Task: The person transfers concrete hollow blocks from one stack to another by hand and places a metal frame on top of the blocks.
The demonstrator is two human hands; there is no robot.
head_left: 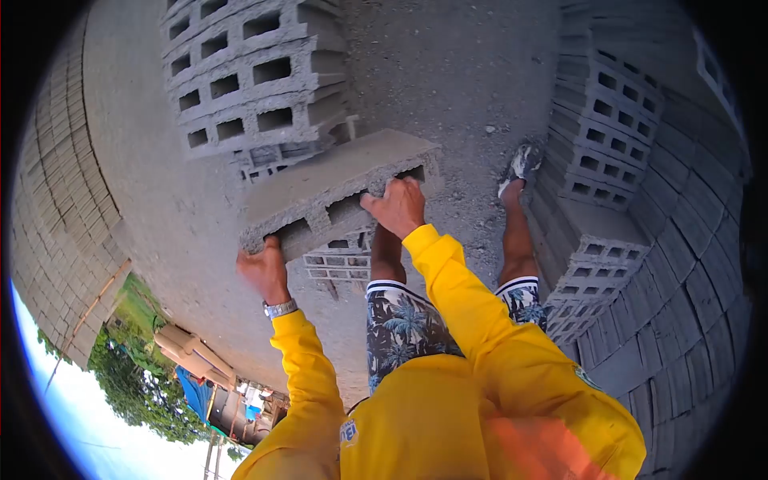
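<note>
A grey hollow concrete block (336, 178) is held in front of me, tilted, its row of rectangular holes facing me. At its left end my left hand (264, 268) grips the lower edge, thumb at a hole. My right hand (398, 206) is closed on the wall near the right-hand hole, fingers hooked into the openings. Both sleeves are yellow, and a metal watch (280, 308) is on my left wrist. Beyond the held block rises a stack of similar blocks (240, 80). More blocks (340, 264) show below it, partly hidden.
On the right stands another block stack (612, 120), with a lower one (596, 280) nearer my leg. Rows of blocks (680, 320) line the far right, and more (56, 184) the far left. My shoe (524, 162) rests on gritty ground (456, 80). A blue tarp (194, 394) hangs lower left.
</note>
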